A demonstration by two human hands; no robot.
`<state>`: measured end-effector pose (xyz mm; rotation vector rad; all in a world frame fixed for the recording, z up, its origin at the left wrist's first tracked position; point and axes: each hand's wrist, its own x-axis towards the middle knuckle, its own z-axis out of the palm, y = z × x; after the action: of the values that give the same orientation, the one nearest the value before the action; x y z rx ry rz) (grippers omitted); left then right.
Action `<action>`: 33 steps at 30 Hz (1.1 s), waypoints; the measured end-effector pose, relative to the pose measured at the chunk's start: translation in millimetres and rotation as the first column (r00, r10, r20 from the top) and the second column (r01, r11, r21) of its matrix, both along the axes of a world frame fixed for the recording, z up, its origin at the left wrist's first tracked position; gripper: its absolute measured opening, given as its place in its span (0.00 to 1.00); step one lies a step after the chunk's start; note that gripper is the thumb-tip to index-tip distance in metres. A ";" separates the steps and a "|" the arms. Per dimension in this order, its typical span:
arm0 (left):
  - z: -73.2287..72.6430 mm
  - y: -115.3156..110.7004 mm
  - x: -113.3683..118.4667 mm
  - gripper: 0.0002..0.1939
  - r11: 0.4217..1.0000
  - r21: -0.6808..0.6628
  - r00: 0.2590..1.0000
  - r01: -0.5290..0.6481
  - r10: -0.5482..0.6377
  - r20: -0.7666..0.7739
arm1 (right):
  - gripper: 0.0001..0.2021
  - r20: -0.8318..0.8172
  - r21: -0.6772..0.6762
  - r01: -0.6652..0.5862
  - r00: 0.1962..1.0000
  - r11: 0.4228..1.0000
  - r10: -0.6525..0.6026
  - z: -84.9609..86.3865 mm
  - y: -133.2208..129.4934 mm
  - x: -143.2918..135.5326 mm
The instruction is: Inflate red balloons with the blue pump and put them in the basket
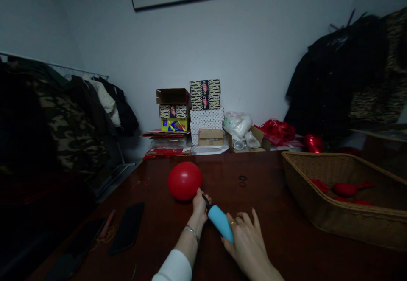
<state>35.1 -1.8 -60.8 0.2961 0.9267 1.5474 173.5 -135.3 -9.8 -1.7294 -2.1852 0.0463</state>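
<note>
A round, inflated red balloon [185, 181] is over the middle of the dark table. My left hand [200, 206] pinches its neck, where the black nozzle of a blue hand pump [221, 223] meets it. The pump slants down to the right, away from the balloon. My right hand [246, 236] lies against the lower end of the pump, thumb on one side and index finger on the other, with the remaining fingers spread. The balloon's neck is mostly hidden by my left fingers.
A wicker basket [346, 211] with several red balloons stands on the right of the table [270, 247]. Black rings [242, 178] lie mid-table; a dark phone-like slab [127, 226] lies left. Boxes [206, 122] are stacked beyond the far edge.
</note>
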 end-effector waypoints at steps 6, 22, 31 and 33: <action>1.3 7.8 -6.7 0.15 0.999 -0.021 0.999 -0.042 0.041 -0.007 | 0.26 -0.008 -0.070 -0.022 1.000 0.997 0.022 11.6 -4.6 9.9; 12.9 11.3 -8.7 0.15 0.997 -0.031 0.997 -0.076 0.077 0.026 | 0.26 -0.019 -0.125 -0.037 0.999 0.991 0.035 30.8 -10.5 32.8; 3.5 -5.7 15.1 0.15 0.999 -0.032 1.000 -0.014 0.013 -0.015 | 0.25 -0.007 -0.029 0.008 1.000 1.000 -0.009 3.0 0.1 8.7; 3.1 -6.0 11.6 0.15 0.999 -0.029 0.999 -0.022 0.022 -0.028 | 0.26 -0.008 -0.038 0.002 1.000 0.999 -0.002 0.5 0.6 7.2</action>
<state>46.7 -7.8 -57.8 0.2876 0.9763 1.5518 180.7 -134.7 -9.3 -1.7484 -2.1907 0.0949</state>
